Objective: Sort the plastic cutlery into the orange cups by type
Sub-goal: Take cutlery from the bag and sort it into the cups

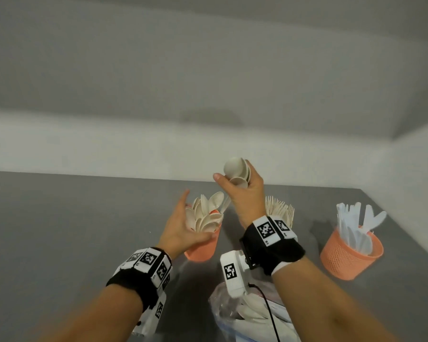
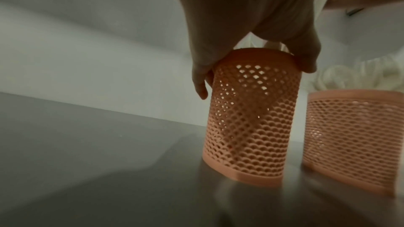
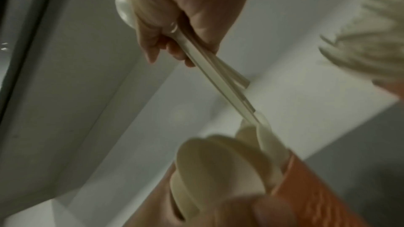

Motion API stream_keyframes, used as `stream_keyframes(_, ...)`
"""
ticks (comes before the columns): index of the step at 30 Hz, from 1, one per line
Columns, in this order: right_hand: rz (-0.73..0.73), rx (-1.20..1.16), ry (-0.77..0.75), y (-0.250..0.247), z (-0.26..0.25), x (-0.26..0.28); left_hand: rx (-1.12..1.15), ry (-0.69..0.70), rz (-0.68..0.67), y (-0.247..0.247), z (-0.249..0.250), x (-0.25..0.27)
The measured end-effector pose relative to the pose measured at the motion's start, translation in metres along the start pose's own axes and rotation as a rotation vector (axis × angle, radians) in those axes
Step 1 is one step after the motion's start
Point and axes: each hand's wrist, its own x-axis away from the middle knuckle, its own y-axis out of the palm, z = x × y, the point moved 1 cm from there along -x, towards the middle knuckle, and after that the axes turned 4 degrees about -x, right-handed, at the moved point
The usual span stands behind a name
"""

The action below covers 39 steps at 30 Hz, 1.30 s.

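Note:
My right hand [image 1: 237, 187] grips a bundle of white plastic spoons [image 1: 236, 170], bowls up, above the left orange mesh cup [image 1: 203, 250]. Their handles [image 3: 218, 75] point down at the spoons standing in that cup [image 3: 218, 161], and the lowest tip reaches them. My left hand [image 1: 183, 223] wraps round the cup's top [image 2: 251, 118], fingers behind the spoons [image 1: 205, 213] and thumb [image 3: 268, 211] on the front rim. The middle cup [image 2: 349, 135] holds forks [image 1: 279, 208]; in the head view my right wrist hides the cup itself. The right cup [image 1: 351, 255] holds knives [image 1: 356, 223].
A clear plastic bag [image 1: 245, 314] with more white cutlery lies near the grey table's [image 1: 59, 230] front edge, under my right forearm. A white wall runs close behind the cups, and the table's right edge passes near the knife cup.

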Motion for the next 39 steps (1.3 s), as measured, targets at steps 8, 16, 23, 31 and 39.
stream_keyframes(8,-0.169,-0.069,0.386,0.008,0.032,0.011,0.119,0.005,-0.087,0.001,-0.005,0.015)
stream_keyframes(16,-0.293,0.006,0.427,0.002,0.042,0.021,0.159,-0.017,-0.094,-0.001,-0.001,0.017)
stream_keyframes(23,-0.254,0.44,-0.002,0.004,0.036,0.011,0.139,-0.024,-0.084,-0.002,-0.001,0.017)
stream_keyframes(31,-0.586,0.881,0.22,-0.006,0.029,0.016,-0.05,-0.045,-0.15,-0.011,0.011,0.02)
stream_keyframes(39,-0.66,0.906,0.315,-0.069,-0.015,0.071,-0.02,0.382,0.284,-0.003,0.046,0.093)
